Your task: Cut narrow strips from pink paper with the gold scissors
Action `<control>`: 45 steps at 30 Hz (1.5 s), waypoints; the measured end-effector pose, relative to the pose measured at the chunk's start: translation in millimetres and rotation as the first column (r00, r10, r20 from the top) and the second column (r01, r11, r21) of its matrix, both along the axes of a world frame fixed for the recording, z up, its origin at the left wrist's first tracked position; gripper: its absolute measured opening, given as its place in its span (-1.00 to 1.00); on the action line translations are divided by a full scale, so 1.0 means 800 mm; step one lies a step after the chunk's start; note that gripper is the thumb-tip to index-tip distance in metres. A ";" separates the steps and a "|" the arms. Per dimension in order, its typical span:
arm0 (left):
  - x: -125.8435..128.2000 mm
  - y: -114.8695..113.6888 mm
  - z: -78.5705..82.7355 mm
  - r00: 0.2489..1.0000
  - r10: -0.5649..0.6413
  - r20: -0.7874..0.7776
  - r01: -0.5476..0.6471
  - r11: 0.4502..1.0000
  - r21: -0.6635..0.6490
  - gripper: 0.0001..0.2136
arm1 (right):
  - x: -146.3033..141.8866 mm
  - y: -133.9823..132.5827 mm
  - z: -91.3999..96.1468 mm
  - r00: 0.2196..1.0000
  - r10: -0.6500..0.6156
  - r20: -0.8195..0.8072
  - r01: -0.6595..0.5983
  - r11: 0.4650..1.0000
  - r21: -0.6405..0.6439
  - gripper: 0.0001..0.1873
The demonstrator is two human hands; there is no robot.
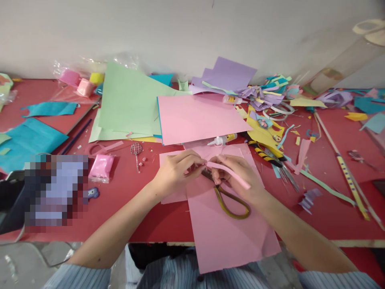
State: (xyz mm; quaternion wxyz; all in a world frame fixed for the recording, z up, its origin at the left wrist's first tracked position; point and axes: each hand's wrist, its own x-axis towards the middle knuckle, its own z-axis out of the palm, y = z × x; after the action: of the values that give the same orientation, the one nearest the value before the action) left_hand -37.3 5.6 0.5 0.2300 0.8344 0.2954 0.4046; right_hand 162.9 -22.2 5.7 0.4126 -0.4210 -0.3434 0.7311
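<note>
My left hand (177,170) and my right hand (240,176) meet over a pink paper sheet (228,233) that hangs over the table's near edge. Both pinch a narrow pink paper strip (233,174); the left fingers grip its left end, and the strip runs down to the right across my right hand. Under my right hand lie scissors with olive-yellow handles (233,204), resting on the pink sheet. A small glue bottle (222,139) lies just beyond my hands.
A red table (132,208) carries a large pink sheet (198,116), a green sheet (129,100), purple paper (228,74), blue paper (27,140), and many scraps at right. A pink packet (100,167) and a small metal strainer (136,150) lie left. A striped stick (350,176) lies right.
</note>
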 end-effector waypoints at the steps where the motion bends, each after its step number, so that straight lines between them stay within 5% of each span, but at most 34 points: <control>1: 0.000 0.000 0.000 1.000 -0.005 0.011 0.005 1.000 -0.001 -0.96 | 0.001 0.001 0.000 1.000 0.007 -0.023 -0.007 1.000 -0.005 -0.66; 7: 0.000 0.000 -0.003 1.000 -0.016 0.016 0.015 0.997 0.073 -0.94 | 0.001 0.001 -0.005 1.000 0.030 0.005 -0.029 0.999 -0.032 -0.85; 19: -0.003 0.000 0.002 0.996 -0.088 0.033 0.082 0.988 0.134 -0.95 | 0.003 0.000 -0.009 0.997 0.082 -0.007 -0.082 0.996 -0.039 -0.83; 28: 0.007 -0.006 0.007 0.976 -0.062 0.210 0.089 0.988 -0.124 -0.93 | -0.001 -0.005 -0.008 0.998 0.033 -0.059 -0.036 0.998 -0.053 -0.81; 37: -0.002 0.001 -0.003 0.998 -0.045 0.033 0.036 0.968 0.248 -0.95 | -0.001 -0.004 -0.008 0.997 0.057 -0.055 -0.060 0.995 -0.073 -0.85; 45: 0.000 -0.001 0.005 0.973 -0.153 0.173 0.156 0.988 -0.004 -0.92 | -0.001 -0.007 -0.012 0.985 0.075 -0.152 -0.087 0.993 -0.075 -0.88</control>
State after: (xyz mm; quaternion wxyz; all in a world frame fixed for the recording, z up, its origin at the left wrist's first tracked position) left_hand -37.2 5.0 4.2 0.2929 0.8145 0.2122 0.4536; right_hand 162.2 -28.1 -4.2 0.3896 -0.3671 -0.2985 0.7902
